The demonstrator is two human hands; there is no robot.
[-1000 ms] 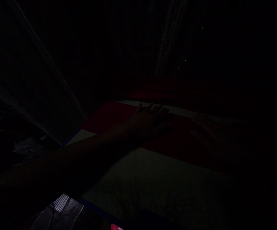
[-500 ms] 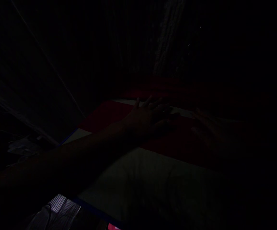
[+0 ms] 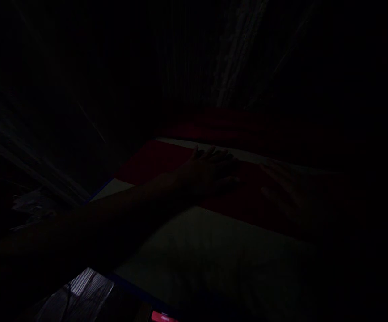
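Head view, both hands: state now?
Left hand: open, fingers spread over the red strip.
Right hand: open, fingers extended; contact too dark to tell.

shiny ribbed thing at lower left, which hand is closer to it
Left. The left hand is up and right of the shiny ribbed thing; the right hand is farther right.

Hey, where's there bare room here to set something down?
Likely the pale stretch between the red strip and the near blue edge, though it's dim. The strip's left end, beyond the left forearm, looks bare too. Crowded: the strip farther right, under the left hand and right hand.
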